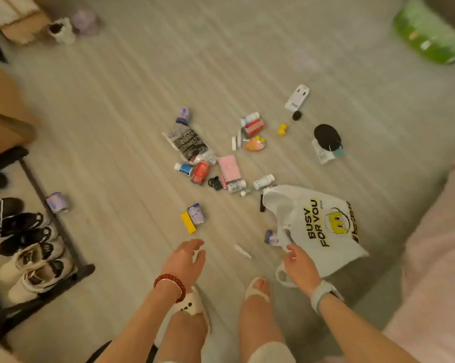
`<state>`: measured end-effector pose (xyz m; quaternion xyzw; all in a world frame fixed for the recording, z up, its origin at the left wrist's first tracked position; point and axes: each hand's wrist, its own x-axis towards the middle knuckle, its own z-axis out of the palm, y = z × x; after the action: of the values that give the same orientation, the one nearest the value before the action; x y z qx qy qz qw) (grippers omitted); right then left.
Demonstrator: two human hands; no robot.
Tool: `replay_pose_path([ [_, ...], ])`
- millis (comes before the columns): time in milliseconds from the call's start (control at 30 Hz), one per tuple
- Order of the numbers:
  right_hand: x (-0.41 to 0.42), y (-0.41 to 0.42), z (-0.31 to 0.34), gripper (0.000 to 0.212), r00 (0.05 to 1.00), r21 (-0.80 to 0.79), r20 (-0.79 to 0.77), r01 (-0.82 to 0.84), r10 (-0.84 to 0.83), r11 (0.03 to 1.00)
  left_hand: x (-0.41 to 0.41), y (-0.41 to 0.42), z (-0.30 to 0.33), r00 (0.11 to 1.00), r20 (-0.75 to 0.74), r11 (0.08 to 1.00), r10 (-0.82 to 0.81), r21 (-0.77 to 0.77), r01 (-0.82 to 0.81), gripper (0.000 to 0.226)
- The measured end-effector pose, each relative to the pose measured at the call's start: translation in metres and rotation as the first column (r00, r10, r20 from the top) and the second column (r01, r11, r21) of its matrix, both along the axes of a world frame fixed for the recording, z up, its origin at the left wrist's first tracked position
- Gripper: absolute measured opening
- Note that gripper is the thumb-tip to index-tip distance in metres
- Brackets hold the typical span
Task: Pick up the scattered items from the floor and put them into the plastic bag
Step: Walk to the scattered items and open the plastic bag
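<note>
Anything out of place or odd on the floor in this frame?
Yes: small items lie strewn across the floor, among them a red can on its side and a pink notebook. The plastic bag lies crumpled beside them.

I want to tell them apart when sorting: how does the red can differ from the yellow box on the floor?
The red can is round; the yellow box is flat-sided and narrow. The red can lies in the middle pile, against a blue-labelled bottle; the yellow box lies nearer the left hand, beside a purple packet. Both lie on their sides on the floor, outside the plastic bag.
</note>
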<state>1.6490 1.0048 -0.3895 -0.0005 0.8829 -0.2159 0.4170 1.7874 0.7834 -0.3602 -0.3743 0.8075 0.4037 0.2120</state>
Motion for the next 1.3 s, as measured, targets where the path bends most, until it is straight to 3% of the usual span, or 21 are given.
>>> replay_pose_path([
  [167, -0.035, 0.047, -0.136, 0.034, 0.978, 0.011, -0.097, 0.187, -0.186, 0.982, -0.073, 0.016, -0.127, 0.980, -0.045, 0.981, -0.194, -0.039, 0.192, 0.036],
  [333, -0.082, 0.085, -0.301, 0.045, 0.942, 0.048, -0.238, 0.254, -0.236, 0.966, -0.176, 0.046, -0.275, 0.897, -0.153, 0.908, -0.415, -0.132, 0.398, 0.037],
  [500, -0.128, 0.085, -0.421, 0.081, 0.944, 0.402, -0.323, 0.071, 0.069, 0.913, -0.241, 0.057, -0.379, 0.773, -0.236, 0.802, -0.589, -0.293, 0.521, 0.040],
  [567, -0.140, 0.086, -0.456, 0.081, 0.934, 0.501, -0.316, 0.017, 0.164, 0.866, -0.254, 0.057, -0.403, 0.735, -0.251, 0.768, -0.630, -0.340, 0.542, 0.040],
  [633, -0.147, 0.093, -0.478, 0.065, 0.910, 0.549, -0.358, 0.021, 0.212, 0.836, -0.257, 0.057, -0.421, 0.718, -0.252, 0.750, -0.649, -0.369, 0.549, 0.040],
  [733, -0.149, 0.108, -0.486, 0.027, 0.820, 0.447, -0.541, 0.090, 0.188, 0.890, -0.248, 0.053, -0.435, 0.697, -0.259, 0.731, -0.668, -0.402, 0.551, 0.040],
  [800, -0.148, 0.108, -0.473, 0.020, 0.741, 0.151, -0.669, 0.210, -0.057, 0.966, -0.236, 0.051, -0.435, 0.666, -0.321, 0.730, -0.674, -0.430, 0.532, 0.043],
  [900, -0.149, 0.094, -0.433, 0.014, 0.684, -0.261, -0.639, 0.237, -0.351, 0.936, -0.232, 0.049, -0.422, 0.561, -0.423, 0.699, -0.711, -0.514, 0.498, 0.059],
  [1000, -0.149, 0.071, -0.384, 0.014, 0.796, -0.411, -0.539, 0.035, -0.274, 0.911, -0.247, 0.047, -0.403, 0.401, -0.460, 0.608, -0.792, -0.647, 0.460, 0.065],
  [1133, -0.137, 0.049, -0.332, 0.022, 0.858, -0.406, -0.513, -0.199, -0.042, 0.892, -0.252, 0.046, -0.374, 0.289, -0.445, 0.531, -0.848, -0.716, 0.453, 0.073],
  [1200, -0.128, 0.038, -0.313, 0.029, 0.855, -0.445, -0.519, -0.240, -0.029, 0.863, -0.242, 0.044, -0.365, 0.314, -0.485, 0.576, -0.816, -0.635, 0.515, 0.073],
  [1300, -0.116, 0.023, -0.295, 0.026, 0.822, -0.489, -0.569, -0.317, -0.022, 0.813, -0.220, 0.038, -0.356, 0.477, -0.584, 0.748, -0.656, -0.421, 0.513, 0.079],
])
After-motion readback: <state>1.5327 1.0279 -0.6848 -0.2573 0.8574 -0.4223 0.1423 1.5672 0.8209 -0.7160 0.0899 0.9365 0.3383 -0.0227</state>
